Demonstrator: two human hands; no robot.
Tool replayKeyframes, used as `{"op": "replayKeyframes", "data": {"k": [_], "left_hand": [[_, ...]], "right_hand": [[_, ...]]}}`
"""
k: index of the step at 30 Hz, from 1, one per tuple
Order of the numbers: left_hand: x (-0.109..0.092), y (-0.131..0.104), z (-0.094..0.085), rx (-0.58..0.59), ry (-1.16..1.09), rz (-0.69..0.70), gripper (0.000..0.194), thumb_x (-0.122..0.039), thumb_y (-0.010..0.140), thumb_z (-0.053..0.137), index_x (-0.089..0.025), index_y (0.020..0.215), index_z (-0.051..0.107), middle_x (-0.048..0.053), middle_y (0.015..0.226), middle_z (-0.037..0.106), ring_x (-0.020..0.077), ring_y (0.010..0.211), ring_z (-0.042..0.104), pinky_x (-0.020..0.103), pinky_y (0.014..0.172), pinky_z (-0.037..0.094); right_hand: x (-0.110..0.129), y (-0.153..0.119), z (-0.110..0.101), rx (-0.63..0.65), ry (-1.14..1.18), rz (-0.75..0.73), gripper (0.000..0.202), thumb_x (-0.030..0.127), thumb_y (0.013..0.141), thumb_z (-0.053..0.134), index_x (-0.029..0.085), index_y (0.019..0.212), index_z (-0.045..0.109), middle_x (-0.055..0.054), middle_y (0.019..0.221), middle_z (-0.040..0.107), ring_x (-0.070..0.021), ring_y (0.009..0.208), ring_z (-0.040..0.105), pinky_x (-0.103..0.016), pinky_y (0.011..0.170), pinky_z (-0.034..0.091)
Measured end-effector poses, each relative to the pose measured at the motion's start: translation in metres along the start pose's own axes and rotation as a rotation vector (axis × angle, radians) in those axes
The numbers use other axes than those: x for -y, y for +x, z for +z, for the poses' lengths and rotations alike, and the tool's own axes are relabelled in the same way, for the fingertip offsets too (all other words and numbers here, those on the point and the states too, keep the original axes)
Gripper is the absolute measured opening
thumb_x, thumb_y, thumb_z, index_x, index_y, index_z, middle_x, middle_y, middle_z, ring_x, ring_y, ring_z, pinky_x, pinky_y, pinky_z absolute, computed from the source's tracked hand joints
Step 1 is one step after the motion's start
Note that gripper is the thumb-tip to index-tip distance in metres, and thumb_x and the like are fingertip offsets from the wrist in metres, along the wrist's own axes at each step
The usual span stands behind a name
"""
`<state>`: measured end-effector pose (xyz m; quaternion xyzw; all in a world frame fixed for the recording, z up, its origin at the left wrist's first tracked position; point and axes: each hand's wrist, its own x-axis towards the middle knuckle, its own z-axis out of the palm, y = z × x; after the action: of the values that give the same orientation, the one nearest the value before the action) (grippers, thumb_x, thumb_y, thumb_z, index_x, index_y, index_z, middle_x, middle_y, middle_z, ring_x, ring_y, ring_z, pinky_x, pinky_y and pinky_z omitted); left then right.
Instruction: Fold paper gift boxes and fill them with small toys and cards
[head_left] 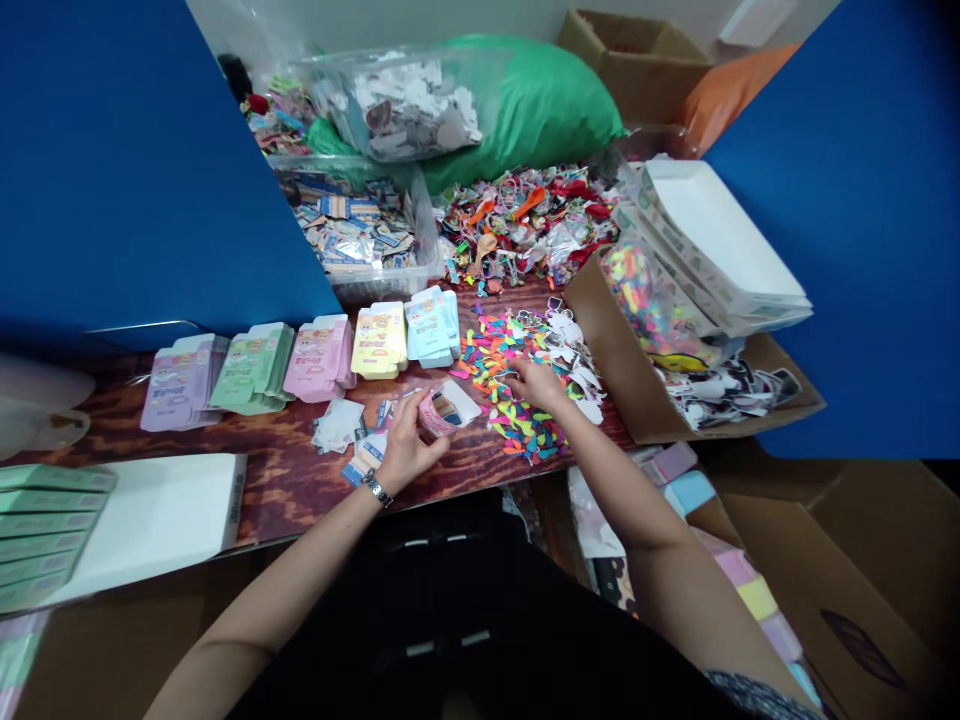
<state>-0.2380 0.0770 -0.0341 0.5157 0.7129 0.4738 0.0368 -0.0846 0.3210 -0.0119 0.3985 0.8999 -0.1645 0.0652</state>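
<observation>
My left hand, with a watch on the wrist, is wrapped round a small pink cardboard box. The box's white end flap stands open toward the right, and its inside shows dark. My right hand reaches into a heap of small bright balloons in pink, yellow, orange, green and blue. Its fingers are bent together among them; whatever they pinch is too small to make out. White cut-out pieces lie along the right side of the heap. White and blue cards lie left of the box.
Flat box stacks in purple, green, pink, yellow and blue line the table. Behind stand a plastic bin of cards and a trinket pile. A carton bounds the right; a white tray, the left.
</observation>
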Motion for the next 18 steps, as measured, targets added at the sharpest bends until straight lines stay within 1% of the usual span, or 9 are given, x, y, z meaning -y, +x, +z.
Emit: {"op": "replayKeyframes", "data": {"k": [3, 5, 6, 7, 9, 11, 13, 15, 18], "left_hand": [[-0.002, -0.002, -0.002, -0.051, -0.008, 0.070, 0.066, -0.031, 0.078, 0.069, -0.014, 0.136, 0.042, 0.015, 0.128, 0.055, 0.0271, 0.119, 0.055, 0.044, 0.103, 0.046], [-0.002, -0.003, -0.004, -0.077, 0.003, 0.085, 0.065, -0.032, 0.079, 0.068, -0.016, 0.137, 0.041, 0.014, 0.127, 0.056, 0.0263, 0.119, 0.056, 0.044, 0.101, 0.048], [-0.001, -0.003, -0.004, -0.082, 0.013, 0.080, 0.065, -0.033, 0.080, 0.068, -0.017, 0.137, 0.041, 0.013, 0.127, 0.056, 0.0260, 0.118, 0.056, 0.044, 0.101, 0.048], [0.000, -0.003, -0.004, -0.081, 0.024, 0.072, 0.064, -0.034, 0.080, 0.068, -0.018, 0.136, 0.041, 0.013, 0.126, 0.057, 0.0258, 0.118, 0.056, 0.044, 0.101, 0.048], [0.000, -0.002, -0.002, -0.079, 0.041, 0.061, 0.064, -0.035, 0.080, 0.068, -0.018, 0.136, 0.042, 0.013, 0.126, 0.057, 0.0264, 0.118, 0.057, 0.045, 0.101, 0.048], [-0.001, -0.001, 0.000, -0.071, 0.058, 0.054, 0.064, -0.035, 0.080, 0.069, -0.016, 0.136, 0.043, 0.015, 0.126, 0.057, 0.0279, 0.118, 0.056, 0.046, 0.102, 0.047], [-0.002, 0.001, 0.003, -0.066, 0.076, 0.053, 0.065, -0.034, 0.080, 0.069, -0.013, 0.135, 0.043, 0.016, 0.126, 0.057, 0.0286, 0.118, 0.056, 0.046, 0.101, 0.047], [-0.004, 0.002, 0.005, -0.068, 0.094, 0.055, 0.066, -0.033, 0.080, 0.069, -0.012, 0.136, 0.042, 0.017, 0.126, 0.057, 0.0285, 0.117, 0.056, 0.044, 0.101, 0.047], [-0.006, 0.002, 0.007, -0.073, 0.122, 0.051, 0.067, -0.032, 0.080, 0.067, -0.012, 0.138, 0.039, 0.017, 0.127, 0.056, 0.0291, 0.117, 0.055, 0.044, 0.101, 0.046]], "right_hand": [[0.002, 0.001, 0.002, -0.022, -0.023, -0.018, 0.022, 0.035, 0.093, 0.055, 0.016, 0.096, 0.067, -0.008, 0.095, 0.065, -0.0178, 0.084, 0.058, -0.023, 0.070, 0.035], [0.002, -0.006, -0.007, -0.090, 0.004, -0.066, 0.019, 0.031, 0.092, 0.056, 0.015, 0.093, 0.067, -0.009, 0.098, 0.063, -0.0185, 0.091, 0.057, -0.024, 0.075, 0.037], [0.004, -0.011, -0.014, -0.138, 0.055, -0.095, 0.018, 0.030, 0.091, 0.058, 0.015, 0.092, 0.067, -0.009, 0.096, 0.063, -0.0180, 0.091, 0.056, -0.024, 0.076, 0.038], [0.007, -0.018, -0.022, -0.185, 0.145, -0.123, 0.017, 0.030, 0.090, 0.059, 0.015, 0.091, 0.067, -0.008, 0.092, 0.062, -0.0168, 0.087, 0.056, -0.023, 0.074, 0.039], [0.019, -0.035, -0.038, -0.243, 0.430, -0.179, 0.023, 0.037, 0.090, 0.060, 0.015, 0.091, 0.065, -0.005, 0.083, 0.061, -0.0130, 0.074, 0.055, -0.022, 0.067, 0.039], [0.039, -0.053, -0.048, -0.235, 0.738, -0.232, 0.032, 0.048, 0.090, 0.058, 0.016, 0.094, 0.061, -0.002, 0.080, 0.060, -0.0103, 0.065, 0.053, -0.020, 0.060, 0.040], [0.063, -0.068, -0.049, -0.220, 0.913, -0.278, 0.035, 0.052, 0.090, 0.058, 0.017, 0.094, 0.059, -0.001, 0.079, 0.060, -0.0094, 0.063, 0.054, -0.019, 0.057, 0.041], [0.083, -0.078, -0.042, -0.236, 0.915, -0.317, 0.031, 0.048, 0.091, 0.057, 0.017, 0.094, 0.059, 0.000, 0.076, 0.059, -0.0091, 0.062, 0.054, -0.020, 0.057, 0.042], [0.101, -0.084, -0.027, -0.332, 0.663, -0.406, 0.020, 0.036, 0.095, 0.052, 0.019, 0.095, 0.062, -0.001, 0.082, 0.064, -0.0104, 0.069, 0.058, -0.022, 0.064, 0.046]]}}
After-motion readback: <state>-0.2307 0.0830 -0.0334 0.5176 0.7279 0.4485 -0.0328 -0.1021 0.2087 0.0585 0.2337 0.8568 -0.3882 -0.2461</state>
